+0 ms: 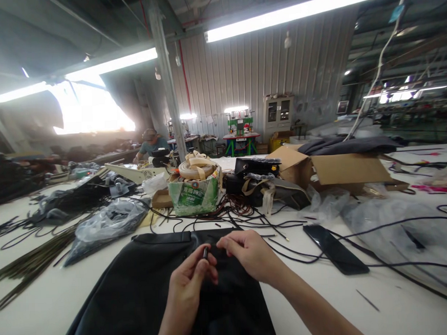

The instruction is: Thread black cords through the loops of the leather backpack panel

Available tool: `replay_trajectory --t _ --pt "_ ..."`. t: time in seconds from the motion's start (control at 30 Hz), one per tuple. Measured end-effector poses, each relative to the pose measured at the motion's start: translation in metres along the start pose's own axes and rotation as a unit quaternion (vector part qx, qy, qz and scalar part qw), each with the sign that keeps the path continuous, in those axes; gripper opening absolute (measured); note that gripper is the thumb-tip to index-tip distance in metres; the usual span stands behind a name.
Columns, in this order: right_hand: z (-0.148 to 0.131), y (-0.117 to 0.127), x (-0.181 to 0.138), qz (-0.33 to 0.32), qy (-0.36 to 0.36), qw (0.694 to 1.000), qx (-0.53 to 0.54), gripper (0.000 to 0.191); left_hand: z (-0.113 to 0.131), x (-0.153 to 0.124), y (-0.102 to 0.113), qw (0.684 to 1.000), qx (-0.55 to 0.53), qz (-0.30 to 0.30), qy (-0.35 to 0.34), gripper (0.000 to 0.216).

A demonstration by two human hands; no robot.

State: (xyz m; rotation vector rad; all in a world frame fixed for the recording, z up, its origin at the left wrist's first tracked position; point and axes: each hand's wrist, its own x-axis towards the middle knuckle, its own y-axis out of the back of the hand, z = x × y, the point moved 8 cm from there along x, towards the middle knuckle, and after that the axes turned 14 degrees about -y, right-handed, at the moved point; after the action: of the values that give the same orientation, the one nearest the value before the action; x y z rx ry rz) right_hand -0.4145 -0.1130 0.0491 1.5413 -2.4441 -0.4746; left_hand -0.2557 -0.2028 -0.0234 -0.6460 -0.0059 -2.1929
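A black garment [140,292] lies flat on the white table [361,319] in front of me. My left hand [189,286] is closed in a pinch on a thin black cord end with a small metal tip [205,252], held just above the garment's waistband. My right hand [246,254] hovers right beside it, fingers curled and pinched toward the same cord tip. Whether the right fingers grip the cord is hard to make out.
Loose black cords [395,266] sprawl across the table. A black phone [336,249] lies to the right. A green bag of tan webbing [197,188], plastic bags [104,225], a cardboard box [337,171] and black bags stand behind. A person [151,143] works far left.
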Motion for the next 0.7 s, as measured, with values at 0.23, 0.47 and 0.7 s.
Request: replay_trajectory --t 0.23,0.47,0.7 --pt "-0.023 0.0 -0.015 0.006 0.041 0.999 0.007 0.025 0.011 -0.004 -0.01 0.985 -0.161 0.034 0.061 0.052" --pt "-0.052 0.004 -0.034 0.045 0.125 0.991 -0.024 0.013 0.006 -0.008 0.003 0.978 -0.178 0.065 0.092 0.054" --pt "-0.059 0.028 -0.039 0.095 0.137 0.981 0.104 0.028 0.005 -0.011 0.003 0.976 -0.185 0.066 0.094 0.053"
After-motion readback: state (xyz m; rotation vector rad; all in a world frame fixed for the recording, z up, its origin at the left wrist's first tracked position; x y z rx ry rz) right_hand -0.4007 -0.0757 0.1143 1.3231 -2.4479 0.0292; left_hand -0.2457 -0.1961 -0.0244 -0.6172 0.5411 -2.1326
